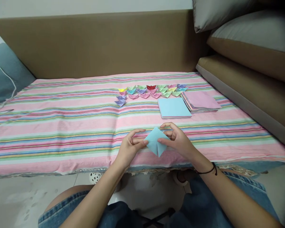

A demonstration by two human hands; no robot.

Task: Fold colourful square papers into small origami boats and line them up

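Between my two hands is a light blue folded paper, diamond-shaped, with a slit running down from its middle to the lower corner. My left hand pinches its left corner between thumb and fingers. On the other side my right hand grips the right part, the thumb lying across the front face. The paper is held up just above the near edge of the striped cloth. Beyond it lie a stack of light blue paper squares and a fanned stack topped with pink paper.
Rows of small folded paper boats in several colours stand behind the paper stacks. Large cushions are piled along the right side. A brown backrest closes off the far side. A white cord hangs at the left.
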